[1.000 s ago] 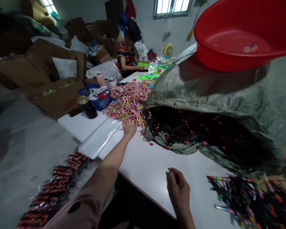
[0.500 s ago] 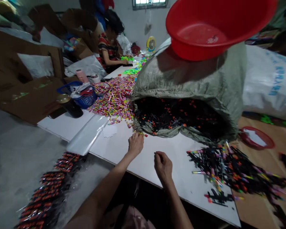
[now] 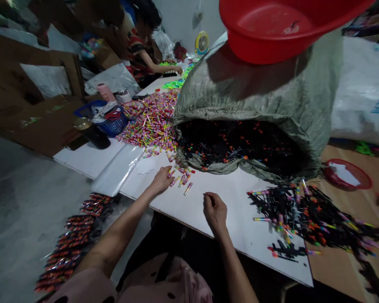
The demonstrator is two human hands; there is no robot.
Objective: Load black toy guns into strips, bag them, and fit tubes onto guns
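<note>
My left hand rests on the white table with its fingers bent around a small colourful tube. More pink-and-yellow tubes lie loose just right of its fingertips. My right hand is curled, thumb against the fingers, a little above the table's near part; what it holds, if anything, is hidden. Behind both hands, a large heap of the same tubes spreads over the table. To the right lies a pile of black toy guns, some with colourful tubes in them.
A big grey-green sack gapes toward me, full of black toy parts, with a red basin on top. Left are clear plastic bags, a dark bottle and a blue basket. A co-worker sits at the far end.
My left hand has moved left and nearer to me, and several tubes now lie spread on the table beside it. My right hand has hardly moved. The view has tilted down slightly.
</note>
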